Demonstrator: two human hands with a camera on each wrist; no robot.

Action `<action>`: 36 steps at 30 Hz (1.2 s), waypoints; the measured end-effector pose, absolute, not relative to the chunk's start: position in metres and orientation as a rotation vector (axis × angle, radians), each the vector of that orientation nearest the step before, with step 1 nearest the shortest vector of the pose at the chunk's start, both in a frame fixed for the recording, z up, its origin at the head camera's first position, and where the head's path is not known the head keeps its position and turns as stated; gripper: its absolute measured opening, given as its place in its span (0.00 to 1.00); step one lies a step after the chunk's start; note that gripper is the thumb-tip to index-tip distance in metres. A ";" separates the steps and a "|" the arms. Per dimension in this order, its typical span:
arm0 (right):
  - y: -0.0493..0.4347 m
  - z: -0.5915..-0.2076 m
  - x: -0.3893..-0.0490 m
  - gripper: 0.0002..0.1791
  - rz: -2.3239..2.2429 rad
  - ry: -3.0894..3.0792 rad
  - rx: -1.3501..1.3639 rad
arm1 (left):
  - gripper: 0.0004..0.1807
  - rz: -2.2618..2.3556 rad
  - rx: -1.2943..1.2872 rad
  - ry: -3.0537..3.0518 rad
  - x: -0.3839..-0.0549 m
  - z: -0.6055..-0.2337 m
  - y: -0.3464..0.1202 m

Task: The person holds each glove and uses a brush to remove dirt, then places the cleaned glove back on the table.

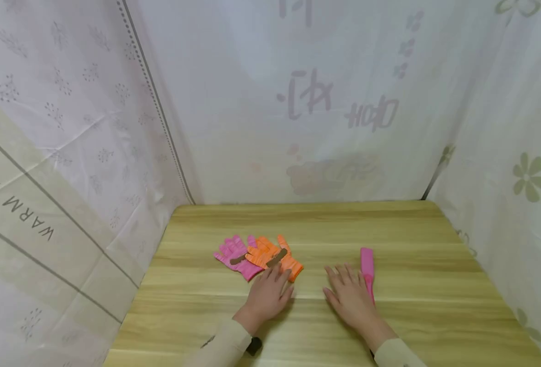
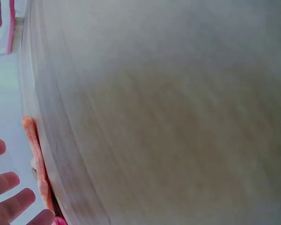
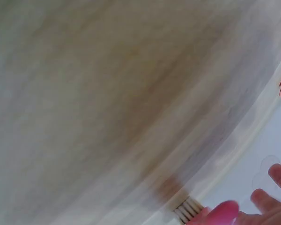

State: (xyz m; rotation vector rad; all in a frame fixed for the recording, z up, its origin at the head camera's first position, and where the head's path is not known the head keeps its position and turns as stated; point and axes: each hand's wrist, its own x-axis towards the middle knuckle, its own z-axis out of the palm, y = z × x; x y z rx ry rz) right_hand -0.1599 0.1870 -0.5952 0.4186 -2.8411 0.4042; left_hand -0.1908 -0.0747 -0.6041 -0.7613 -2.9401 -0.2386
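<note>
"What's lying on the desk [image 1: 325, 229]?"
"One orange glove [image 1: 266, 251], overlapping one pink glove [image 1: 235, 250], plus one brush [image 1: 367, 262] right of the orange glove."
"Room?"
"Bare desk is stretching behind the orange glove to the far edge."
"Grip?"
"Left hand [image 1: 266, 295] is spreading loosely at the orange glove's near edge, touch unclear; right hand [image 1: 350, 299], equally loose, beside the brush."

Gloves [image 1: 258, 257] knit cloth; brush [image 1: 367, 262] smooth plastic; tabletop [image 1: 325, 229] wood-grained.

Wood-grain tbl [image 1: 316, 331] w/ pink glove [image 1: 233, 250], orange glove [image 1: 263, 253] partly over it, & pink brush [image 1: 367, 262].
</note>
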 end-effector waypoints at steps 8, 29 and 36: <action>0.199 -0.593 -0.155 0.29 0.364 -2.731 0.353 | 0.19 -0.429 -0.614 -2.826 -0.198 -0.607 -0.072; 0.234 -0.602 -0.154 0.22 0.455 -2.778 0.055 | 0.27 -2.219 0.454 -2.370 -0.211 -0.594 -0.069; 0.241 -0.600 -0.152 0.20 0.540 -2.818 -0.060 | 0.26 -2.740 0.606 -1.864 -0.207 -0.584 -0.071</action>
